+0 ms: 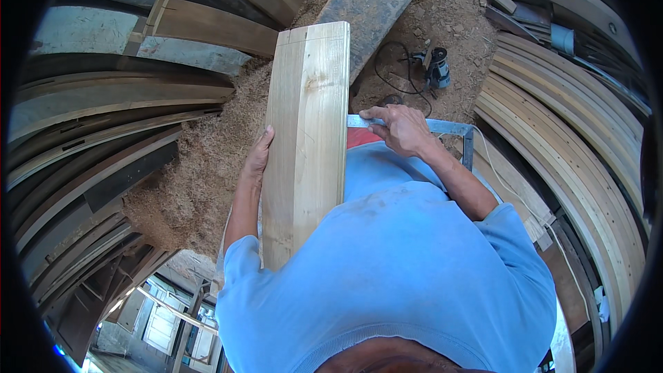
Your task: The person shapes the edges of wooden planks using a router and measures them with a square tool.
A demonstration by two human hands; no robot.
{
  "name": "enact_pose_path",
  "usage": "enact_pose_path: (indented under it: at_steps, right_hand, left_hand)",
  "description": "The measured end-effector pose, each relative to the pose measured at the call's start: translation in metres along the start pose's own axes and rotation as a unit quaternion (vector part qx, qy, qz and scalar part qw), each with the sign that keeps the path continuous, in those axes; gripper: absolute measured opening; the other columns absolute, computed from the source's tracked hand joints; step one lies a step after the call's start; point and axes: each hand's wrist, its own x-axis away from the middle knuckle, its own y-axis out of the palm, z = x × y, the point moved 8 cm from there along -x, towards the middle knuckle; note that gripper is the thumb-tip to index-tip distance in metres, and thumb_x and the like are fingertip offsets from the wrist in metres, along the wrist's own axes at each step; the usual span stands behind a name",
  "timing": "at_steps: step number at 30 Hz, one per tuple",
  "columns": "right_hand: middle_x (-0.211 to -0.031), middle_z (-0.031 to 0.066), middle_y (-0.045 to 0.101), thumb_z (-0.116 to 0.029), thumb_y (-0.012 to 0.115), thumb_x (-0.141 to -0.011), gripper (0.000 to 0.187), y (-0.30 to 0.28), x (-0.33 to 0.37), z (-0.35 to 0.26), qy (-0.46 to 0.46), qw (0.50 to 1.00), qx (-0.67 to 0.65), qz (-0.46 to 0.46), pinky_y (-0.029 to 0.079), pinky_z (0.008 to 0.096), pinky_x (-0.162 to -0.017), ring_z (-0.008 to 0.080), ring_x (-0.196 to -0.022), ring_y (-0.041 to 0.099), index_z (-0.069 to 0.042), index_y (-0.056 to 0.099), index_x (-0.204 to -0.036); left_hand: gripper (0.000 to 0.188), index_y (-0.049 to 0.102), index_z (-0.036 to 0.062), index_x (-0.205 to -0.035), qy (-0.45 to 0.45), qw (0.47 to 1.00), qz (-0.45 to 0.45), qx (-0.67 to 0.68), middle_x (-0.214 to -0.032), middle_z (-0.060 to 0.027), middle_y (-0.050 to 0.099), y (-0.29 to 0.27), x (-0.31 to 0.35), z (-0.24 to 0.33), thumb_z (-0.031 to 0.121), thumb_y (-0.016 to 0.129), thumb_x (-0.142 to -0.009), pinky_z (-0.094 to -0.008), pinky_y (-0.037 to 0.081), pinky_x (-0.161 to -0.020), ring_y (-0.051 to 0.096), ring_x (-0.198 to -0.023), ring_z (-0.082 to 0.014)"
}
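Observation:
A long, pale wooden board stretches away from my body, made of two tones of wood with a grooved right edge. My left hand grips its left edge, the thumb lying along the side. To the right of the board, my right hand has its fingers closed over a light metal strip, whose end meets the board's right edge. A grey metal bar shows beyond that hand and turns down at a corner. Whether strip and bar are one piece is hidden by the hand.
A corded power tool stands on the sawdust-covered floor, near a dusty plank. Stacked boards line the right side, and more timber fills the left. A pale cord runs down at right.

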Motion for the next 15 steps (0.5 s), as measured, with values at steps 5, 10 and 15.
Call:
enact_pose_path:
  at_steps: [5, 10, 15]
  right_hand:
    - [-0.097, 0.0159, 0.072, -0.03, 0.069, -0.096, 0.035, 0.0024, -0.0013, 0.0026, 0.002, 1.0, -0.004, -0.005, 0.054, 0.0494, -0.08, 0.0364, -0.095, 0.069, -0.019, 0.07, -0.129]
    - [-0.098, 0.0157, 0.072, -0.029, 0.068, -0.096, 0.034, 0.0023, -0.001, 0.0013, 0.004, 1.0, -0.001, -0.008, 0.054, 0.0493, -0.081, 0.0362, -0.097, 0.069, -0.019, 0.071, -0.128]
    - [-0.101, 0.0153, 0.073, -0.028, 0.068, -0.096, 0.033, 0.0024, -0.0011, 0.0017, -0.001, 1.0, -0.014, -0.001, 0.054, 0.0493, -0.083, 0.036, -0.098, 0.069, -0.018, 0.071, -0.127]
  left_hand:
    - [0.066, 0.045, -0.0011, -0.151, 0.003, 1.0, 0.006, -0.011, -0.14, -0.0157, 0.061, 0.003, 0.0028, 0.005, 0.048, 0.052, -0.107, -0.0351, 0.051, -0.104, 0.062, -0.125, -0.0214]
    - [0.064, 0.046, -0.0011, -0.15, 0.006, 1.0, 0.016, -0.015, -0.138, -0.0153, 0.062, 0.0032, 0.0048, 0.0064, 0.047, 0.052, -0.107, -0.0349, 0.052, -0.103, 0.063, -0.123, -0.0213]
    - [0.065, 0.047, -0.0006, -0.15, -0.009, 0.999, 0.03, -0.009, -0.137, -0.0153, 0.063, 0.0039, 0.0064, 0.0056, 0.047, 0.052, -0.106, -0.0349, 0.053, -0.102, 0.064, -0.122, -0.0213]
